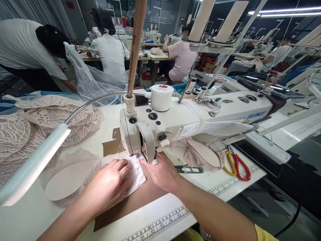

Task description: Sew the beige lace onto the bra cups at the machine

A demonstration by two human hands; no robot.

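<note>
A piece of pale pink lace fabric [137, 177] lies under the needle area of a white sewing machine [160, 120]. My left hand [114, 179] rests on the lace left of the needle, its fingers bent and closed on the cloth. Close to the presser foot [137, 155], my right hand [162, 172] lies low with thumb and fingers apart. Its thumb touches the lace edge, while the machine head partly hides its other fingers. Beside my left forearm lies a smooth beige bra cup [72, 179] joined to sheer material.
Lace pieces [62, 124] pile up at the left under a lamp [37, 160]. Right of the needle lie thread snips [189, 169], another cup [204, 154] and red-and-yellow-handled scissors [237, 164]. A ruler strip [160, 222] runs along the front edge. Several people work behind.
</note>
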